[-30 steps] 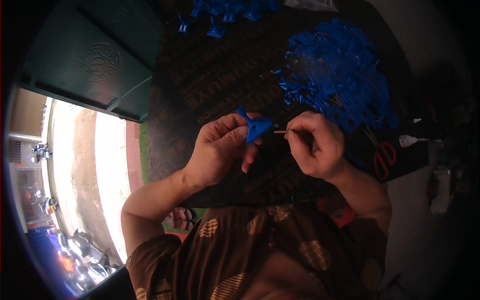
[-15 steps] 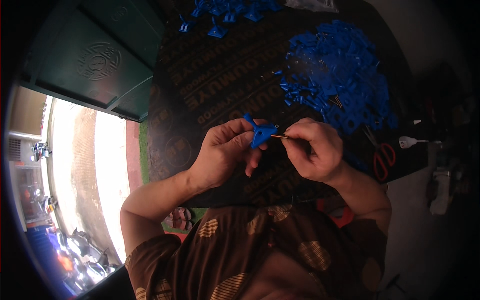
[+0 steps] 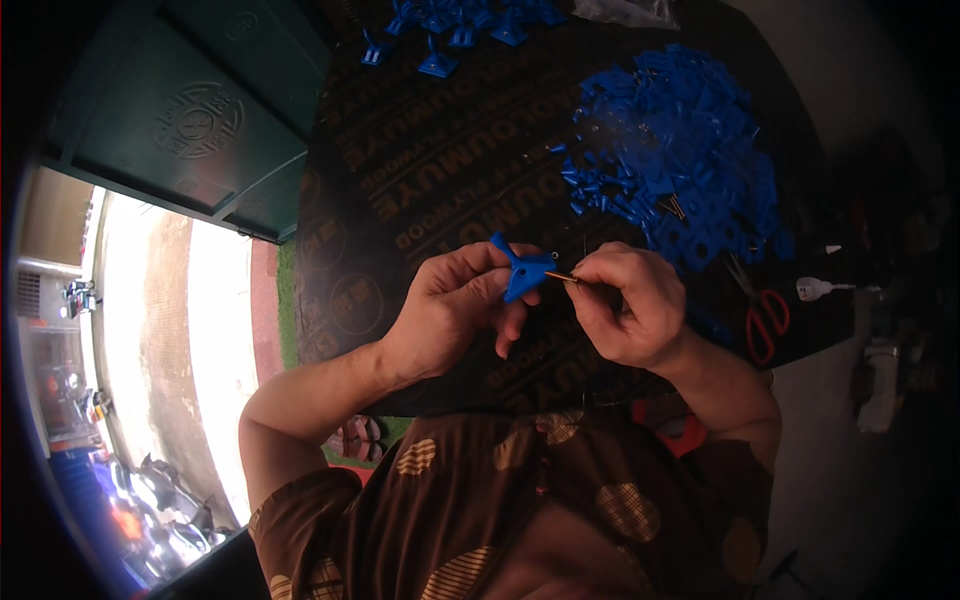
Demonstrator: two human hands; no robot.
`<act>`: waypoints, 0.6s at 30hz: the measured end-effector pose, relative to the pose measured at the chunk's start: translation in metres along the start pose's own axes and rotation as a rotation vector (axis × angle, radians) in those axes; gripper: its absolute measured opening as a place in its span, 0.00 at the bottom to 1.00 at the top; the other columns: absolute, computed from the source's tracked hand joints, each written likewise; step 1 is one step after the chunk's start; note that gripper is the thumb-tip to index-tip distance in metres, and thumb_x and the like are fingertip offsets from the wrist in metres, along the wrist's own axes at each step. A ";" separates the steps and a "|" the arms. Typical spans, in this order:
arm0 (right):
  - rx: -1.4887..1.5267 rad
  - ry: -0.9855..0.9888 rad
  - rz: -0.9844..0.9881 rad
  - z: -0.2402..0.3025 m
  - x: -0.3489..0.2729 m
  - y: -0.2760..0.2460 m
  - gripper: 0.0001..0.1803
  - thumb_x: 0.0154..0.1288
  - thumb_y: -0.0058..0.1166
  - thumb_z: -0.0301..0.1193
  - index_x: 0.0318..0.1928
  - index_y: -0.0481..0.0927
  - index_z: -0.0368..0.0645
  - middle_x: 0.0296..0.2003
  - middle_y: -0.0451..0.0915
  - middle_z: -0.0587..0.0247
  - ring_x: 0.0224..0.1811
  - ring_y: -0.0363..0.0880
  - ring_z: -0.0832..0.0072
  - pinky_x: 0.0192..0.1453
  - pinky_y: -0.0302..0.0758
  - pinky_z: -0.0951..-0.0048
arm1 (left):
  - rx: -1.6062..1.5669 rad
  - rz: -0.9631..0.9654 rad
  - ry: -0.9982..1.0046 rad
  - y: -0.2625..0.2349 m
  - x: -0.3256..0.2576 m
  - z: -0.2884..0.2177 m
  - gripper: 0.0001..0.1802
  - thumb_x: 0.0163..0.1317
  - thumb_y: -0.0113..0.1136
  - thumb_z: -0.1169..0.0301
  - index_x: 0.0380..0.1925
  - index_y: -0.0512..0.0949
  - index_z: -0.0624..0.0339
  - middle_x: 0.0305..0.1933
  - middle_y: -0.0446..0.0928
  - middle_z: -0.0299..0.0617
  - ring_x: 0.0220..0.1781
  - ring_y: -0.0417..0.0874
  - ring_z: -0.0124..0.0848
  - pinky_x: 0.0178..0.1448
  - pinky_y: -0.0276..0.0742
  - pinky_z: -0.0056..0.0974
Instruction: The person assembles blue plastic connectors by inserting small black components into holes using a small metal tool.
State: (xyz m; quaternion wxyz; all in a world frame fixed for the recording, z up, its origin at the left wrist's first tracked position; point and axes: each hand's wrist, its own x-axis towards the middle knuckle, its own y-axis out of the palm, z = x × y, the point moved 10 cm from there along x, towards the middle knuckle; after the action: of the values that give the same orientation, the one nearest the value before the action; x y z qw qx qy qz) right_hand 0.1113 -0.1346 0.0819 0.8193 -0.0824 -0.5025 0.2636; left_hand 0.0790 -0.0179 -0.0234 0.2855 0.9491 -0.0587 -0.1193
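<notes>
the left hand (image 3: pixel 455 308) is clamped on a blue plastic piece (image 3: pixel 522 279) at its two o'clock; the right hand (image 3: pixel 635 308), apart from the left, pinches a thin pin (image 3: pixel 563 276) at its ten o'clock, tip at the piece. a blue parts pile (image 3: pixel 690 140) lies toward one o'clock.

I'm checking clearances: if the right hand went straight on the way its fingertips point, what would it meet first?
Probably the blue piece in the left hand, with the right hand's thin metal pin leading; whether they touch is unclear.
</notes>
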 end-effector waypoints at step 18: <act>-0.006 0.024 0.048 0.002 -0.002 0.001 0.13 0.49 0.58 0.13 0.36 0.73 0.35 0.23 0.77 0.58 0.20 0.76 0.72 0.22 0.69 0.76 | -0.117 -0.043 0.070 -0.005 0.001 -0.013 0.11 0.68 0.50 0.71 0.48 0.66 0.64 0.36 0.77 0.46 0.25 0.79 0.30 0.26 0.77 0.31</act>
State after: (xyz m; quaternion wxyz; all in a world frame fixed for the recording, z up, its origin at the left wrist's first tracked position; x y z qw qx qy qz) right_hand 0.1084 -0.1353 0.0809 0.8183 -0.1000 -0.4913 0.2809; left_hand 0.0835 -0.0071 -0.0153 0.3399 0.9354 -0.0210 -0.0954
